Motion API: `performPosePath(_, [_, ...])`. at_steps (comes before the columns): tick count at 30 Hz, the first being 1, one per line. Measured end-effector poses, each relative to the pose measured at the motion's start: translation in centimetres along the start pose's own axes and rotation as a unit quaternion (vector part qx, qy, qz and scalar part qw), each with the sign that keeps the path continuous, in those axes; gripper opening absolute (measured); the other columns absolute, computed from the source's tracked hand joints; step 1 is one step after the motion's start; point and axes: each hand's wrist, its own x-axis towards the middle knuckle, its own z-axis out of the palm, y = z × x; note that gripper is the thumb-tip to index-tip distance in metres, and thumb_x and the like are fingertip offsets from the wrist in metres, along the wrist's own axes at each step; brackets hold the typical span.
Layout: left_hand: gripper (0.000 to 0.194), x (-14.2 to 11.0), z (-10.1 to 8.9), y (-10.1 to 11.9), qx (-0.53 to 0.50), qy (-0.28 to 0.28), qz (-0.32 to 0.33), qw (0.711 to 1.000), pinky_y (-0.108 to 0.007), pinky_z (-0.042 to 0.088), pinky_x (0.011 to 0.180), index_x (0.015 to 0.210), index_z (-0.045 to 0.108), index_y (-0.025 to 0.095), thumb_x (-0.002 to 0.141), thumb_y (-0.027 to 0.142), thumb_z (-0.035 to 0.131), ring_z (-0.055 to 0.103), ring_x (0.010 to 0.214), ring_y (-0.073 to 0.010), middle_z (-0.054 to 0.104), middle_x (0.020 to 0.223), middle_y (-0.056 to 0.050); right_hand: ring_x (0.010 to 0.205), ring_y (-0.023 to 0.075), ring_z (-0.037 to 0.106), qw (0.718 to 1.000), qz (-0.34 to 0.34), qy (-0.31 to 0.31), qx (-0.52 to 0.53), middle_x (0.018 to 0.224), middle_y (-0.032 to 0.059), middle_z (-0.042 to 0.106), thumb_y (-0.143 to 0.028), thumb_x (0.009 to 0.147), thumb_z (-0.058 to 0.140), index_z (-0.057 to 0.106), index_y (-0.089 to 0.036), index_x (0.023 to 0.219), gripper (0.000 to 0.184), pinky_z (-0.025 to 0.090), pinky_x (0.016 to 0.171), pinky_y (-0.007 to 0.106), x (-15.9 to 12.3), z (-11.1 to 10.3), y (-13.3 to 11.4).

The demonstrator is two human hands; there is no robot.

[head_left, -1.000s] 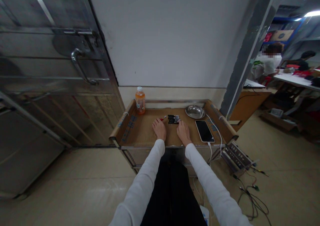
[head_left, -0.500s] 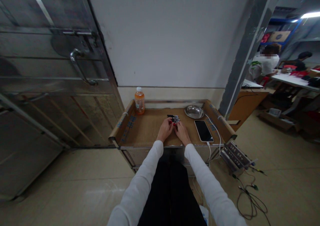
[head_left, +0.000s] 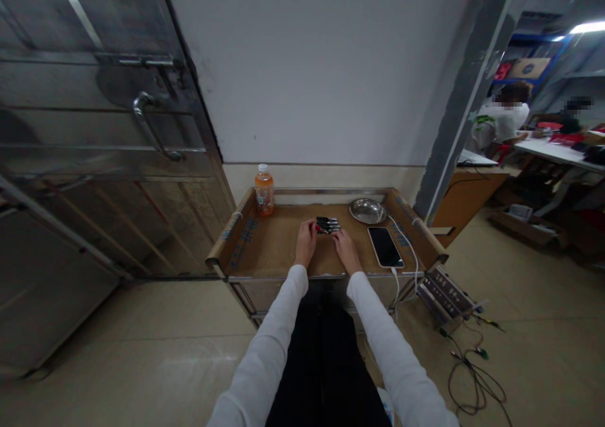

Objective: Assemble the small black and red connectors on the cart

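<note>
Several black pens (head_left: pixel 327 221) lie side by side on the brown cardboard lining of a cart's top tray. My left hand (head_left: pixel 306 243) is closed just left of them, pinching a slim pen with a red end (head_left: pixel 318 228). The pen reaches right, toward the fingertips of my right hand (head_left: pixel 346 249). That hand is closed too, its thumb and fingers together close to the pens' right ends; what they pinch is too small to make out.
An orange drink bottle (head_left: pixel 264 190) stands at the tray's back left. To the right are a metal bowl (head_left: pixel 367 210) and a phone (head_left: pixel 386 247) on a white cable. Raised cardboard sides (head_left: pixel 418 231) edge the tray. People sit at a table far right.
My hands have moved apart, the left one slightly left and up with the red-ended pen. More of the black pens now shows between them.
</note>
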Motion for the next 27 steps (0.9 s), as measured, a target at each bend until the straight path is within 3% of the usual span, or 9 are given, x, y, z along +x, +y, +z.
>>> performPosePath(4, [0.016,0.0,0.2,0.0,-0.027,-0.151,0.051,0.987,-0.030,0.046,0.092,0.102,0.056,0.020,0.093,0.020,0.042,0.059,0.100,-0.0154,0.061,0.103,-0.005,0.099,0.0204,0.053,0.999,0.000,0.013,-0.040,0.103,0.0103,0.058,-0.018,0.093,0.037,0.062,-0.016,0.110,0.031,0.043,0.090,0.033,0.0,-0.4,-0.2])
performPosePath(7, [0.013,-0.2,0.3,0.1,-0.005,-0.206,0.055,0.977,-0.030,0.046,0.091,0.096,0.058,0.020,0.091,0.019,0.047,0.059,0.098,-0.0159,0.062,0.100,-0.004,0.101,0.0206,0.052,0.999,-0.007,0.012,-0.051,0.105,0.0107,0.057,-0.018,0.094,0.035,0.061,-0.017,0.116,0.034,0.044,0.091,0.034,-0.1,-0.6,-0.4])
performPosePath(12, [0.009,-0.4,0.6,-0.5,0.072,-0.193,0.040,0.978,-0.034,0.047,0.090,0.092,0.060,0.020,0.087,0.019,0.052,0.057,0.097,-0.0182,0.058,0.100,-0.005,0.106,0.0204,0.052,0.999,-0.029,-0.001,-0.014,0.111,0.0109,0.056,-0.017,0.092,0.037,0.059,-0.018,0.120,0.035,0.043,0.094,0.034,0.0,-0.2,-0.4])
performPosePath(18, [0.012,-0.4,1.4,-1.5,0.069,-0.176,0.014,0.982,-0.034,0.048,0.089,0.094,0.059,0.018,0.087,0.014,0.051,0.058,0.092,-0.0168,0.055,0.099,-0.005,0.106,0.0183,0.054,0.996,-0.057,-0.034,0.065,0.113,0.0079,0.055,-0.014,0.087,0.047,0.057,-0.020,0.119,0.034,0.043,0.097,0.033,0.1,0.2,0.0])
performPosePath(24, [0.016,-0.5,1.4,-1.1,0.088,-0.155,0.033,0.983,-0.034,0.048,0.090,0.098,0.058,0.018,0.089,0.014,0.046,0.057,0.094,-0.0174,0.054,0.100,-0.007,0.100,0.0208,0.054,0.999,-0.028,-0.023,0.016,0.104,0.0087,0.056,-0.018,0.087,0.051,0.064,-0.018,0.099,0.018,0.045,0.092,0.035,0.1,0.4,0.4])
performPosePath(27, [0.011,-0.5,1.1,-0.8,0.102,-0.174,0.057,0.978,-0.033,0.048,0.088,0.092,0.059,0.018,0.087,0.017,0.050,0.057,0.092,-0.0173,0.053,0.095,-0.006,0.097,0.0206,0.053,1.000,-0.015,-0.016,-0.008,0.101,0.0087,0.056,-0.018,0.087,0.049,0.064,-0.019,0.095,0.016,0.045,0.089,0.035,0.1,0.5,0.5])
